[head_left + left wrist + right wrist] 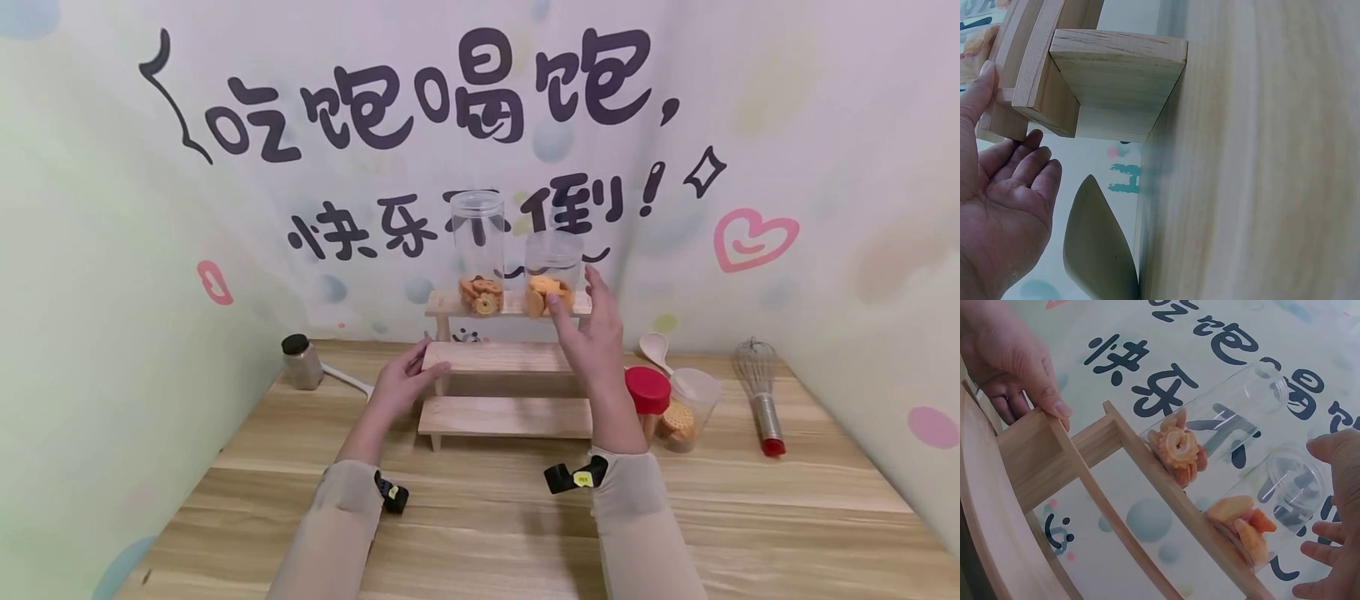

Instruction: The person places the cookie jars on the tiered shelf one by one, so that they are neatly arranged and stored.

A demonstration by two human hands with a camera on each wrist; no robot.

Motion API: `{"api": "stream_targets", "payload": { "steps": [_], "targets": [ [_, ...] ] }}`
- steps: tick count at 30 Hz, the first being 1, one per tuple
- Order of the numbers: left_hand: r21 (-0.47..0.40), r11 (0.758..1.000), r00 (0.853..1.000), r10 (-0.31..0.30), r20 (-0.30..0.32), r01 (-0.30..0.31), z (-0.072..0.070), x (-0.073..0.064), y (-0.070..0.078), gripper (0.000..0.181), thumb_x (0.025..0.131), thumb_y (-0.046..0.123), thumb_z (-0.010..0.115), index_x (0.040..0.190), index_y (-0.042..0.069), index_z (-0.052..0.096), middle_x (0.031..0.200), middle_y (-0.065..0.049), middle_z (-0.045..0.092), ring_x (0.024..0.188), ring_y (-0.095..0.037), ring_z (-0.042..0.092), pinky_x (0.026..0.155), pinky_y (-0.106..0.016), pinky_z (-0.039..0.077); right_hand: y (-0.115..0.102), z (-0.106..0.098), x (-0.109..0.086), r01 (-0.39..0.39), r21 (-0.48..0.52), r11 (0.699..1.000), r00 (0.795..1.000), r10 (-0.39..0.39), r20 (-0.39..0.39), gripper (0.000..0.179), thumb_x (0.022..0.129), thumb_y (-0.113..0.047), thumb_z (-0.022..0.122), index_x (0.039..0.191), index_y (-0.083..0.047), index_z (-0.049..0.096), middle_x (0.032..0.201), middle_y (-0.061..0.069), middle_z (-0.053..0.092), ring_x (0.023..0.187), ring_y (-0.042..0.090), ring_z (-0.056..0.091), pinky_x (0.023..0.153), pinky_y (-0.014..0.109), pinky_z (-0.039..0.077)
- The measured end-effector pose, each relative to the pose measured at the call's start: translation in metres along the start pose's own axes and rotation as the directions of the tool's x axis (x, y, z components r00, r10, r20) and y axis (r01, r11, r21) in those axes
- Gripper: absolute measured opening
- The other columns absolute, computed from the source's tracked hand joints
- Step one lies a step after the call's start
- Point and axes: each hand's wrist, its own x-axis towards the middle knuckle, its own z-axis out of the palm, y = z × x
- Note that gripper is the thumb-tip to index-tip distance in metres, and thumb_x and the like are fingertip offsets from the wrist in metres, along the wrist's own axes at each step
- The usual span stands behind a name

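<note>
A three-step wooden shelf rack [506, 415] stands against the back wall. My left hand [397, 383] grips the left end of its middle step, thumb on top and fingers below the edge. On the top step, a tall clear jar [477, 237] with ring-shaped cookies stands on the left. Right of it is a shorter clear jar [553, 254] of orange-brown cookies. My right hand [596, 333] is beside the shorter jar, fingers spread. In the right wrist view a gap shows between the right hand [1341, 519] and the shorter jar [1288, 487].
Right of the rack stand a red-lidded jar [647, 390], a clear cookie jar [693, 400], a pale spoon [656, 348] and a whisk [761, 387] with a red end. At the left are a black-lidded jar [302, 367] and a white utensil handle [347, 378].
</note>
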Motion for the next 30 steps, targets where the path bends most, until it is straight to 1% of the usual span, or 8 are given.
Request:
{"api": "stream_targets", "payload": {
  "steps": [6, 10, 15, 19, 23, 26, 28, 30],
  "targets": [
    [-0.024, 1.0, 1.0, -0.002, 0.016, 0.003, 0.004, -0.002, 0.0, 0.086, 0.085, 0.051, 0.078, 0.155, 0.019, 0.041, 0.158, -0.011, 0.039, 0.143, -0.024, 0.04, 0.113, -0.034, 0.04, -0.003, -0.014, -0.003, -0.018, 0.004, 1.0, 0.997, 0.017, 0.082, 0.083, 0.094, -0.057, 0.063, 0.161, -0.036, 0.019, 0.165, -0.002, 0.025, 0.149, 0.028, 0.027, 0.118, 0.06, 0.026],
    [-0.014, 1.0, 1.0, -0.003, 0.015, 0.003, 0.006, -0.003, -0.001, 0.086, 0.084, 0.054, 0.077, 0.155, 0.02, 0.042, 0.158, -0.01, 0.039, 0.143, -0.024, 0.04, 0.113, -0.035, 0.04, 0.001, -0.025, -0.006, 0.008, 0.031, 0.999, 0.989, -0.012, 0.145, 0.085, 0.093, -0.055, 0.065, 0.158, -0.048, 0.011, 0.167, -0.007, 0.014, 0.153, 0.022, 0.015, 0.12, 0.062, 0.018],
    [0.005, 1.0, 1.0, -0.009, 0.018, 0.008, 0.006, -0.004, -0.004, 0.087, 0.086, 0.054, 0.076, 0.156, 0.019, 0.04, 0.159, -0.01, 0.038, 0.144, -0.025, 0.038, 0.114, -0.037, 0.039, 0.013, -0.043, -0.014, 0.054, -0.01, 0.998, 0.983, -0.052, 0.176, 0.085, 0.093, -0.052, 0.067, 0.159, -0.046, 0.014, 0.168, -0.01, 0.009, 0.154, 0.023, 0.01, 0.118, 0.068, 0.015],
    [0.026, 1.0, 1.0, -0.013, 0.018, 0.012, 0.004, -0.004, -0.003, 0.088, 0.085, 0.057, 0.074, 0.157, 0.02, 0.038, 0.159, -0.009, 0.037, 0.145, -0.025, 0.038, 0.114, -0.038, 0.039, 0.026, -0.067, -0.019, 0.085, -0.076, 0.993, 0.978, -0.068, 0.198, 0.087, 0.093, -0.048, 0.07, 0.16, -0.046, 0.014, 0.168, -0.011, 0.002, 0.154, 0.026, 0.006, 0.113, 0.075, 0.014],
    [0.028, 1.0, 1.0, -0.002, 0.005, 0.002, 0.002, -0.003, 0.0, 0.089, 0.084, 0.059, 0.074, 0.156, 0.023, 0.039, 0.159, -0.009, 0.037, 0.144, -0.025, 0.039, 0.114, -0.039, 0.039, 0.05, -0.098, -0.024, 0.141, -0.136, 0.981, 0.977, -0.115, 0.182, 0.09, 0.089, -0.037, 0.077, 0.161, -0.035, 0.023, 0.168, -0.004, 0.011, 0.153, 0.031, 0.012, 0.112, 0.075, 0.019],
    [0.032, 0.999, 1.0, 0.001, 0.017, -0.001, 0.001, -0.002, 0.001, 0.091, 0.083, 0.061, 0.074, 0.157, 0.022, 0.038, 0.16, -0.009, 0.036, 0.144, -0.026, 0.038, 0.114, -0.039, 0.039, 0.078, -0.122, -0.035, 0.153, -0.155, 0.976, 0.984, -0.135, 0.12, 0.086, 0.087, -0.026, 0.08, 0.159, -0.027, 0.033, 0.166, 0.001, 0.023, 0.151, 0.032, 0.022, 0.113, 0.072, 0.023],
    [0.037, 0.999, 1.0, -0.005, 0.023, 0.005, -0.001, -0.002, 0.001, 0.092, 0.083, 0.062, 0.074, 0.157, 0.022, 0.037, 0.16, -0.009, 0.036, 0.145, -0.025, 0.038, 0.114, -0.039, 0.039, 0.099, -0.133, -0.046, 0.135, -0.133, 0.982, 0.99, -0.126, 0.07, 0.08, 0.088, -0.018, 0.08, 0.156, -0.025, 0.039, 0.164, 0.0, 0.03, 0.149, 0.029, 0.027, 0.116, 0.065, 0.027],
    [0.035, 0.999, 1.0, -0.012, 0.024, 0.011, -0.002, -0.001, 0.0, 0.092, 0.082, 0.062, 0.074, 0.157, 0.022, 0.037, 0.16, -0.008, 0.036, 0.145, -0.025, 0.038, 0.114, -0.039, 0.039, 0.121, -0.137, -0.059, 0.1, -0.085, 0.991, 0.995, -0.099, 0.019, 0.075, 0.089, -0.012, 0.077, 0.154, -0.022, 0.042, 0.16, 0.001, 0.037, 0.146, 0.022, 0.033, 0.118, 0.049, 0.033]
  ]
}}
